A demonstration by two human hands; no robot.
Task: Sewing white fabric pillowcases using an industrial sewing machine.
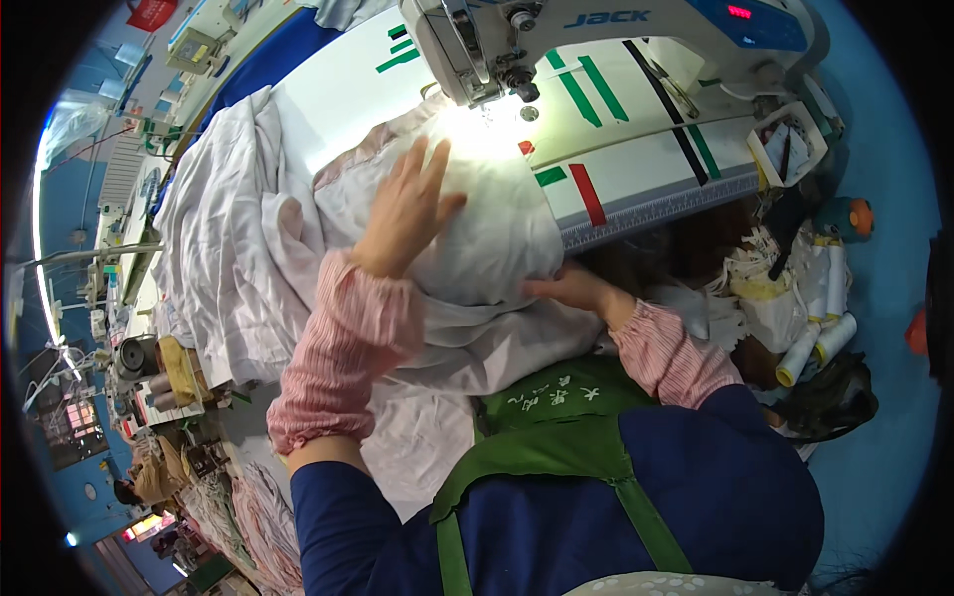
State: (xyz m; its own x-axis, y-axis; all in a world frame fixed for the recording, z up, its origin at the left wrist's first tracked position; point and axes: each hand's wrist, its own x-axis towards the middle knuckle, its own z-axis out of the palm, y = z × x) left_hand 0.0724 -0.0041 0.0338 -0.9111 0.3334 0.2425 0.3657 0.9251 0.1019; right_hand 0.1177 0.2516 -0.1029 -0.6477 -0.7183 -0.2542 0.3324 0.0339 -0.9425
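Room: blue-walled, running off well left of the left hand; its far machines and a seated person are too small to make out, and the dark lens rim cuts off the corners.
Counter: white, beyond both hands, mostly covered by cloth on the left.
Pale cloth: under the left hand, heaped to its left and draping down between the forearms.
Sewing machine: beyond the left hand, top cut off; glare washes out the needle area.
Left hand: open, palm down, fingers spread on the cloth.
Right hand: blurred, at the cloth's near right edge; I cannot tell whether it grips.
Thread cones: right of the right hand, among scraps.
Tray: beyond them, contents unclear.
Ruler strip: just beyond the right hand, partly hidden by cloth.
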